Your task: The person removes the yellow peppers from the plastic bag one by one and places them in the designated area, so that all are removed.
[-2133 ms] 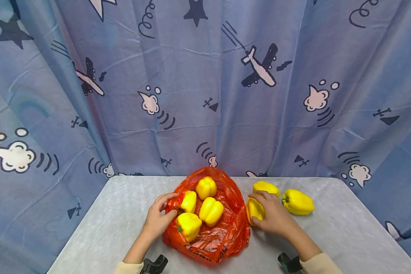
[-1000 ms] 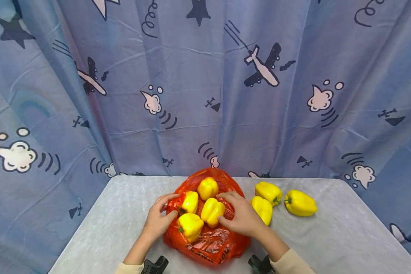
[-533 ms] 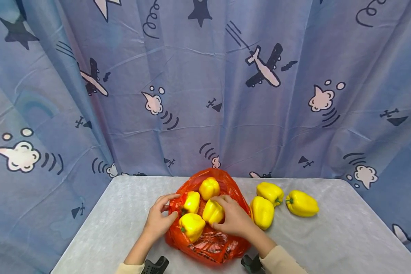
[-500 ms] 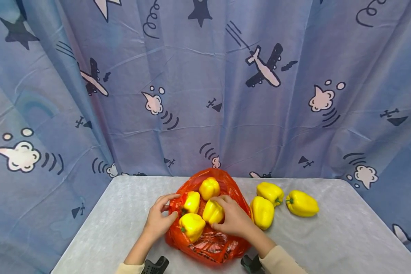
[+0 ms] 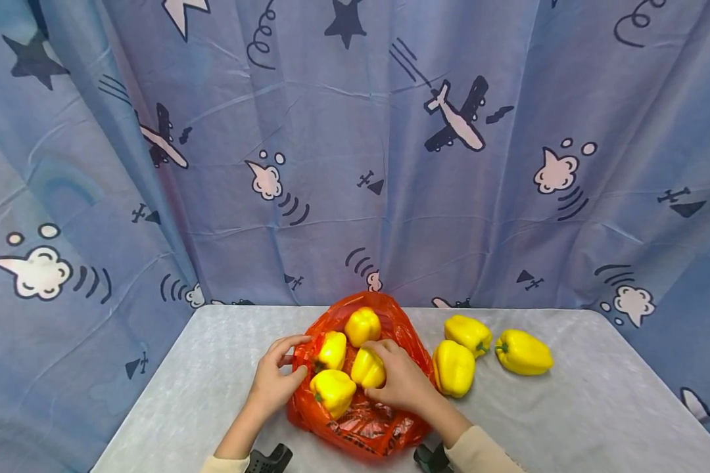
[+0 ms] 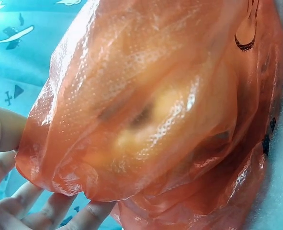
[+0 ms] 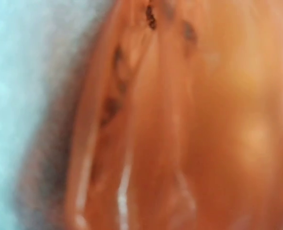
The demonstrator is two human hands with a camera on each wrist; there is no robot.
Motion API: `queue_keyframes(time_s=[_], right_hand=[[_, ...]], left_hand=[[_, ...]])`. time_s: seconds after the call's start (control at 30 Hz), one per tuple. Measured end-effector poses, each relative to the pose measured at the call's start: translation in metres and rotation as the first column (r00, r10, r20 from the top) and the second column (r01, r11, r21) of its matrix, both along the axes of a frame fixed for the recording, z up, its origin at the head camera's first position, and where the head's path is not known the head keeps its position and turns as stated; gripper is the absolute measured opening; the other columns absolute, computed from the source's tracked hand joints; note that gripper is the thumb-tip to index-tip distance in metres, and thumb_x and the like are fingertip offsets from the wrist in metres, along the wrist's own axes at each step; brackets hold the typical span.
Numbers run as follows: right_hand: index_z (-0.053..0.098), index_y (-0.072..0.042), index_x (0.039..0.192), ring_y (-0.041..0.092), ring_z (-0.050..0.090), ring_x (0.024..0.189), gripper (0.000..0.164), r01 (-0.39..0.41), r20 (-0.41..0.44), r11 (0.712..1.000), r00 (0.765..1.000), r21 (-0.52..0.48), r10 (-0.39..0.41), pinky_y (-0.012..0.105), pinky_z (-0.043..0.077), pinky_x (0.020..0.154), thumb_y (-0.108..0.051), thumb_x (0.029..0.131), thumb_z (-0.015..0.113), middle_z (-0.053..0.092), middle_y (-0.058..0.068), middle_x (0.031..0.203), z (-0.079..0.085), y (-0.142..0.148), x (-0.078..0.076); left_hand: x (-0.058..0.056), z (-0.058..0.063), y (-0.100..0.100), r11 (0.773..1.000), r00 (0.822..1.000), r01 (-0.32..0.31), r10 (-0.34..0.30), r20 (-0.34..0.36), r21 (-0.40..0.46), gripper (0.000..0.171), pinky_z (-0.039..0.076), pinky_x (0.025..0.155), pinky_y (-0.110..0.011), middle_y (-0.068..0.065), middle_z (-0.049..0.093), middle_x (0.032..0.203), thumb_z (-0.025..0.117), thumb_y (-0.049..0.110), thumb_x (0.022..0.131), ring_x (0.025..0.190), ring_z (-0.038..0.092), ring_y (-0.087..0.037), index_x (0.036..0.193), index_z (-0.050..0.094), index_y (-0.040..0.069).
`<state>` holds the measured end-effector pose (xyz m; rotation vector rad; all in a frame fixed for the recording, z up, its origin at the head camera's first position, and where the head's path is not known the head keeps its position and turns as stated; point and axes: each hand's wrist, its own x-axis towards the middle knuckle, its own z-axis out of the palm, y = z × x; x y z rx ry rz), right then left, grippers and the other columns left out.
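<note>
A red plastic bag [image 5: 369, 427] stands open on the table, with several yellow bell peppers inside. My left hand [image 5: 277, 374] holds the bag's left rim between thumb and fingers; the left wrist view shows those fingers [image 6: 50, 211] at the edge of the translucent film. Inside the bag, my right hand [image 5: 399, 378] grips a yellow bell pepper [image 5: 367, 369] from its right side. Around it lie a front pepper [image 5: 334, 392], a left pepper [image 5: 332, 350] and a back pepper [image 5: 363, 326]. Blurred bag film [image 7: 218, 143] fills much of the right wrist view, where the hand is hidden.
Three more yellow bell peppers lie right of the bag: the nearest one [image 5: 453, 368] against its side, another [image 5: 469, 335] behind that, and one [image 5: 523, 352] farther right. A patterned blue curtain [image 5: 307, 164] hangs behind the grey-white table [image 5: 177, 401].
My right hand has left the pepper beside the bag, moved left into the bag and closed round a pepper there. My left hand stays at the bag's rim.
</note>
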<state>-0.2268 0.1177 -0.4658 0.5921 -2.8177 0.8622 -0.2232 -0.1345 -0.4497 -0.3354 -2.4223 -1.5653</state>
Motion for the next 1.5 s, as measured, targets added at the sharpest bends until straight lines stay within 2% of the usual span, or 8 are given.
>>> queue_keyframes(time_s=[0.37, 0.53, 0.8, 1.07, 1.23, 1.5], right_hand=[[0.054, -0.019, 0.131, 0.021, 0.056, 0.095, 0.071, 0.030, -0.002, 0.999, 1.000, -0.021, -0.030, 0.043, 0.052, 0.083, -0.028, 0.067, 0.083, 0.056, 0.007, 0.118, 0.001, -0.003, -0.001], [0.054, -0.020, 0.130, 0.019, 0.057, 0.088, 0.070, 0.039, -0.015, 0.999, 0.999, -0.017, -0.039, 0.041, 0.052, 0.079, -0.029, 0.067, 0.082, 0.056, 0.006, 0.115, 0.001, -0.002, -0.002], [0.051, -0.017, 0.132, 0.021, 0.059, 0.092, 0.077, 0.020, -0.031, 1.000, 0.999, 0.021, -0.019, 0.044, 0.053, 0.081, -0.034, 0.065, 0.085, 0.056, 0.007, 0.116, -0.003, -0.004, -0.004], [0.051, -0.018, 0.131, 0.019, 0.057, 0.084, 0.078, 0.060, -0.077, 0.997, 0.995, 0.045, -0.056, 0.040, 0.051, 0.071, -0.035, 0.062, 0.083, 0.056, 0.007, 0.112, -0.007, -0.005, -0.004], [0.052, -0.020, 0.130, 0.017, 0.056, 0.080, 0.078, 0.084, -0.082, 0.996, 0.993, 0.041, -0.081, 0.037, 0.051, 0.071, -0.036, 0.060, 0.083, 0.056, 0.005, 0.113, -0.008, -0.004, 0.000], [0.053, -0.024, 0.129, 0.015, 0.058, 0.084, 0.076, 0.110, -0.073, 0.993, 0.991, -0.036, -0.112, 0.036, 0.053, 0.077, -0.036, 0.061, 0.083, 0.056, 0.001, 0.118, 0.005, 0.000, 0.010]], left_hand=[[-0.004, -0.002, -0.004, 1.000, 1.000, 0.001, 0.000, 0.008, -0.014, 0.047, 0.052, 0.085, -0.031, -0.003, 0.060, 0.125, 0.067, -0.005, 0.079, 0.092, 0.061, -0.020, 0.117, 0.067, 0.023], [-0.005, -0.002, -0.004, 1.000, 1.000, -0.005, 0.005, 0.006, -0.013, 0.047, 0.052, 0.084, -0.030, -0.003, 0.060, 0.125, 0.067, -0.005, 0.079, 0.091, 0.061, -0.021, 0.116, 0.067, 0.023], [-0.005, -0.003, -0.003, 1.000, 1.000, -0.011, 0.011, 0.008, -0.013, 0.046, 0.051, 0.085, -0.030, -0.004, 0.060, 0.124, 0.067, -0.005, 0.078, 0.092, 0.060, -0.020, 0.116, 0.068, 0.022], [-0.004, -0.005, -0.001, 1.000, 1.000, -0.007, 0.007, -0.003, 0.002, 0.046, 0.052, 0.083, -0.031, -0.004, 0.061, 0.123, 0.068, -0.005, 0.078, 0.088, 0.060, -0.017, 0.115, 0.068, 0.022], [-0.003, -0.004, 0.000, 1.000, 1.000, -0.005, 0.005, -0.009, 0.012, 0.046, 0.052, 0.081, -0.031, -0.004, 0.060, 0.124, 0.069, -0.004, 0.078, 0.087, 0.059, -0.017, 0.116, 0.067, 0.022], [-0.006, -0.005, 0.000, 1.000, 0.999, 0.003, -0.002, -0.036, 0.015, 0.047, 0.052, 0.083, -0.029, -0.004, 0.062, 0.123, 0.067, -0.008, 0.078, 0.090, 0.061, -0.020, 0.115, 0.068, 0.020]])
